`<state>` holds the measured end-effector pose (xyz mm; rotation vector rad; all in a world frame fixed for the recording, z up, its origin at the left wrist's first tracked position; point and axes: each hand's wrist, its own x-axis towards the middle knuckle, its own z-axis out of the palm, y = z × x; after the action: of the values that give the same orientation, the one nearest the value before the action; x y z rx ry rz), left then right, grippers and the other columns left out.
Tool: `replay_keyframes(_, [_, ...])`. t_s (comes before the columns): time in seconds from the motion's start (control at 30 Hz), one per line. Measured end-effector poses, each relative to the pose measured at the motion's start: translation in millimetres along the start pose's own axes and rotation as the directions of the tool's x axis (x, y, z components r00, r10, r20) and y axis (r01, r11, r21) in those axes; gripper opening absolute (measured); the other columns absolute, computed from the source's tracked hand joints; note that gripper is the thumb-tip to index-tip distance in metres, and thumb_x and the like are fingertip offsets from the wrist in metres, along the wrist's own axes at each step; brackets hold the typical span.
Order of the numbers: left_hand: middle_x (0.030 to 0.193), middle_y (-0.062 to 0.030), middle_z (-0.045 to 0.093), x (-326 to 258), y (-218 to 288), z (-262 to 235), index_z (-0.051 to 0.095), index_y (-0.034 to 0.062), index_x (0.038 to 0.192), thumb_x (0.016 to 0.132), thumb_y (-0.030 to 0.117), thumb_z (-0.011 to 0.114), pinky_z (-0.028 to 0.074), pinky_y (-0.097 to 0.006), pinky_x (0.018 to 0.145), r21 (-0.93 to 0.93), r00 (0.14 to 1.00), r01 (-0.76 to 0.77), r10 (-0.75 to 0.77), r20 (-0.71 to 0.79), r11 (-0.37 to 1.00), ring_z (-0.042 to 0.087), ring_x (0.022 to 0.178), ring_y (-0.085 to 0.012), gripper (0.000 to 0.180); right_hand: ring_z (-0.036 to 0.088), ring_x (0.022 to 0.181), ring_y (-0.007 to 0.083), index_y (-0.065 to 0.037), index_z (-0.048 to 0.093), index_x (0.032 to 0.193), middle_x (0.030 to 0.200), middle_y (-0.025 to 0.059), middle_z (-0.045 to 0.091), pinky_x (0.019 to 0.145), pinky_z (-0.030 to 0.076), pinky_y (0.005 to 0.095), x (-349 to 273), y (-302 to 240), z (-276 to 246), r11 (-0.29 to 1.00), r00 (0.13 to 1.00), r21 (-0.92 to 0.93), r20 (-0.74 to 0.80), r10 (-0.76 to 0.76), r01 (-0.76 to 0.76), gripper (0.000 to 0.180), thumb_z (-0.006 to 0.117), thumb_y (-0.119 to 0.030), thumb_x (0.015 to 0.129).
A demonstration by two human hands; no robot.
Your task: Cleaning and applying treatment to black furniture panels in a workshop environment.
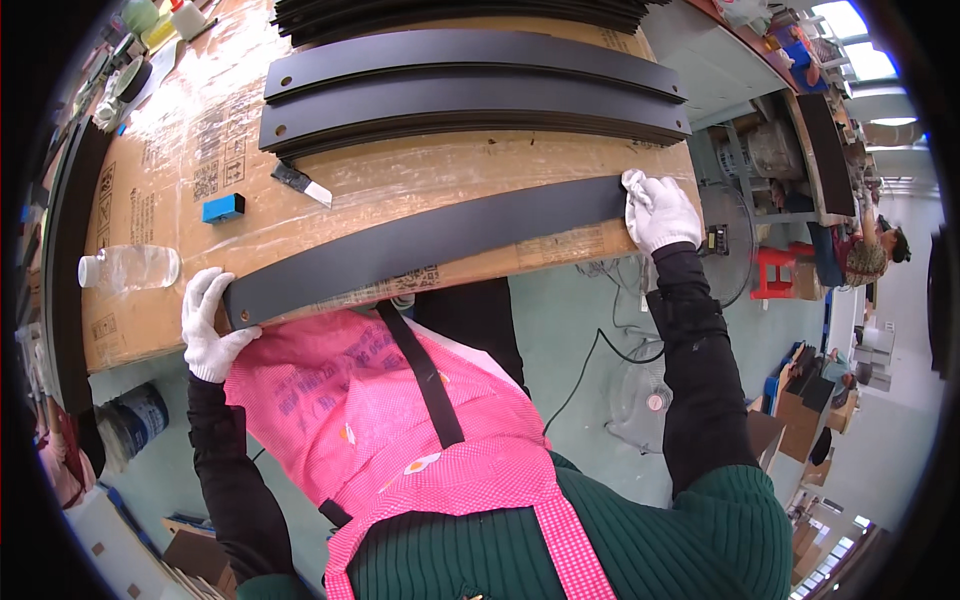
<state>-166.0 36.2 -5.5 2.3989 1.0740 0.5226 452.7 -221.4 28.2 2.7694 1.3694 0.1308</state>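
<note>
While our workbench (180,200), wrapped in taped brown cardboard, fills most of the view, we keep a long black strip (420,245) lying flat along its near edge. We judge the strip stiff, fairly light and smooth enough to slide, so its two ends are the sensible places to hold. It is matte, flat, slightly curved, with a small hole near its left end. More strips like it (470,95) are stacked farther back. Our left hand (212,325), in a white glove, curls closed around the left end; our right hand (658,210), also gloved, presses down on the right end, fingers bent. A clear bottle (130,268) lies well to the left, a small blue block (223,208) behind.
</note>
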Motion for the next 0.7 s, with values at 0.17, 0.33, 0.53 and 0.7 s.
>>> replay_keyframes(0.17, [0.142, -0.0135, 0.059, -1, 1, -1, 0.069, 0.0075, 0.134, 0.050, 0.004, 0.091, 0.046, -0.046, 0.118, -0.003, 1.000, 0.011, -0.011, -0.009, 1.000, 0.055, 0.138, -0.0358, 0.087, 0.069, 0.104, 0.0368, -0.017, 0.071, 0.105, 0.107, 0.0131, 0.069, 0.092, 0.056, 0.0491, -6, 11, 6, 0.999, 1.000, 0.028, -0.013, -0.021, 0.021, 0.015, 0.065, -0.027, 0.096])
replay_keyframes(0.33, [0.143, -0.0134, 0.059, -1, 0, -1, 0.069, 0.0075, 0.134, 0.050, 0.003, 0.090, 0.046, -0.046, 0.118, 0.007, 1.000, 0.010, -0.010, 0.003, 1.000, 0.054, 0.138, -0.0355, 0.087, 0.069, 0.104, 0.0373, -0.015, 0.072, 0.103, 0.104, 0.0143, 0.070, 0.093, 0.056, 0.0491, 0, 11, 5, 1.000, 1.000, -0.021, -0.023, 0.012, -0.013, 0.016, 0.063, -0.027, 0.098])
replay_keyframes(0.53, [0.143, -0.0133, 0.059, -2, 1, 1, 0.068, 0.0076, 0.135, 0.050, 0.003, 0.090, 0.045, -0.046, 0.118, -0.015, 1.000, 0.029, -0.029, 0.006, 0.999, 0.054, 0.138, -0.0355, 0.088, 0.071, 0.100, 0.0368, -0.017, 0.072, 0.109, 0.106, 0.0132, 0.072, 0.088, 0.059, 0.0509, 1, 7, 1, 0.987, 0.999, -0.154, -0.025, -0.045, 0.041, 0.019, 0.063, -0.031, 0.100])
replay_keyframes(0.7, [0.143, -0.0136, 0.059, -3, -2, -1, 0.068, 0.0070, 0.135, 0.050, 0.004, 0.090, 0.045, -0.045, 0.119, 0.002, 1.000, 0.021, -0.021, 0.006, 1.000, 0.054, 0.139, -0.0359, 0.088, 0.070, 0.100, 0.0357, -0.020, 0.069, 0.110, 0.104, 0.0106, 0.068, 0.083, 0.059, 0.0524, 4, 7, -4, 0.972, 0.984, -0.173, -0.056, -0.171, 0.160, 0.017, 0.066, -0.031, 0.098])
